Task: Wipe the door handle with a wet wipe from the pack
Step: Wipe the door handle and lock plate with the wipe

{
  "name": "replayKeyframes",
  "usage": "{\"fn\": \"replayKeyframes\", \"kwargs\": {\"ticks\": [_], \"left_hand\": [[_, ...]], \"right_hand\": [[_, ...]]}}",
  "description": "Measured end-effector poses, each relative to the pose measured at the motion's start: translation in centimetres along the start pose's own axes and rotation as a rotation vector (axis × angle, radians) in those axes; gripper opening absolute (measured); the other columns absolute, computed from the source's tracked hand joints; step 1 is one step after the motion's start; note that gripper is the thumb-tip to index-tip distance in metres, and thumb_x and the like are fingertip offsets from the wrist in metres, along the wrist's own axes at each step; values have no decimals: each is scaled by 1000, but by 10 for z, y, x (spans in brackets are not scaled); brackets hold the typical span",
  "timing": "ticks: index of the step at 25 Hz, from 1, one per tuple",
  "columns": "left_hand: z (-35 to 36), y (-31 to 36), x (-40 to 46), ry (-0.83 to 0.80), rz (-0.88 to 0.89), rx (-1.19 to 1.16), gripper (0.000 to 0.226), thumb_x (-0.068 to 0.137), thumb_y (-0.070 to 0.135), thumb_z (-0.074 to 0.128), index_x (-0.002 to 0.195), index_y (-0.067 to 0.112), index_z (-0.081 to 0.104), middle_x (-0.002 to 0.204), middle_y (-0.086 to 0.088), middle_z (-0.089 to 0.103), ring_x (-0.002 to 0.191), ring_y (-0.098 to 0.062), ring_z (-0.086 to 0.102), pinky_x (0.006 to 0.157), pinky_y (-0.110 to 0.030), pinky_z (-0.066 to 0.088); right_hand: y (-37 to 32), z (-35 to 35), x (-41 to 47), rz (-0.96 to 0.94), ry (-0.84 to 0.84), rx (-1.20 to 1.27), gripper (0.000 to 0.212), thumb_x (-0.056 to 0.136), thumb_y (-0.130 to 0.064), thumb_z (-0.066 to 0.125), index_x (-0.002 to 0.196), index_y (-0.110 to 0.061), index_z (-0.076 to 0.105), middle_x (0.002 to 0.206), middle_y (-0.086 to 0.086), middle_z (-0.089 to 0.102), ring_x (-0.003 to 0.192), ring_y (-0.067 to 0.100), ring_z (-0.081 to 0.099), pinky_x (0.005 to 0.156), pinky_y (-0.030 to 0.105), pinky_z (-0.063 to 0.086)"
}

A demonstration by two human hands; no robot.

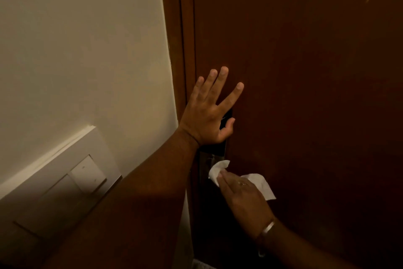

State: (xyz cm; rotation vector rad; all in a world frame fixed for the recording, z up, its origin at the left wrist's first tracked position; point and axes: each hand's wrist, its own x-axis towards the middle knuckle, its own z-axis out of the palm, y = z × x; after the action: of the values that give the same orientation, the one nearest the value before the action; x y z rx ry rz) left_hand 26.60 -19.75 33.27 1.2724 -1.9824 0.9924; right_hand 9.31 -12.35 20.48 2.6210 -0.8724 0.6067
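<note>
My right hand presses a white wet wipe against the metal lock plate on the dark brown door. The handle itself is hidden under the wipe and my hand. One corner of the wipe hangs out to the right of my fingers. My left hand lies flat on the door just above the lock, fingers spread, holding nothing. It covers part of the black upper section of the lock. No wipe pack is in view.
A cream wall fills the left side, with a white switch panel low on it. The brown door frame runs vertically between wall and door.
</note>
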Motion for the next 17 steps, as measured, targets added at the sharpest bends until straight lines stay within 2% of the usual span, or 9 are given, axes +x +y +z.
{"fn": "replayKeyframes", "kwargs": {"ticks": [2,3,6,7,9,11,14,17], "left_hand": [[0,0,0,-1,-7,-5,82,79,45,60,150,18,28,157,-24,15,148,-41,12,121,-55,7],[0,1,-1,-2,-7,-1,83,79,45,60,150,18,28,157,-25,16,148,-41,12,121,-55,7],[-2,1,0,-14,-10,0,82,79,45,60,150,19,28,157,-25,17,148,-41,12,121,-56,8],[-2,1,0,-16,-11,-2,82,79,45,60,150,19,27,158,-24,16,148,-41,12,121,-56,8],[-2,0,0,-14,-8,2,82,79,45,60,150,19,28,157,-25,16,148,-41,12,121,-55,7],[-1,0,0,-14,-7,1,82,79,45,60,150,18,28,157,-25,17,148,-42,12,121,-56,7],[-2,1,0,-9,-11,0,82,79,44,61,150,18,28,157,-25,17,148,-41,12,121,-57,8],[-2,2,-1,-3,-12,1,82,79,44,60,150,19,28,157,-24,16,148,-41,12,121,-54,5]], "right_hand": [[-3,1,9,44,-66,-5,48,77,-19,47,122,-1,42,102,17,72,85,25,71,69,33,58],[-13,2,23,138,-144,5,50,83,-23,48,126,1,39,104,19,70,85,28,69,70,36,57],[-46,4,69,537,-279,103,71,90,-52,41,134,4,37,113,19,65,93,30,65,76,38,51],[-48,0,74,595,-315,142,70,92,-53,36,135,3,35,117,18,63,97,29,63,79,38,48],[-36,-17,61,542,-370,177,53,96,-42,34,133,-3,38,118,14,63,100,28,61,82,36,46],[-14,-34,40,436,-443,138,30,95,-24,37,118,-10,52,109,10,67,96,26,63,81,34,46],[4,-32,38,365,-498,39,23,91,-9,41,97,-11,63,99,8,70,90,26,65,77,34,48],[-24,-5,60,454,-397,101,15,89,-6,49,92,-4,63,89,13,70,79,28,66,68,36,52]]}}
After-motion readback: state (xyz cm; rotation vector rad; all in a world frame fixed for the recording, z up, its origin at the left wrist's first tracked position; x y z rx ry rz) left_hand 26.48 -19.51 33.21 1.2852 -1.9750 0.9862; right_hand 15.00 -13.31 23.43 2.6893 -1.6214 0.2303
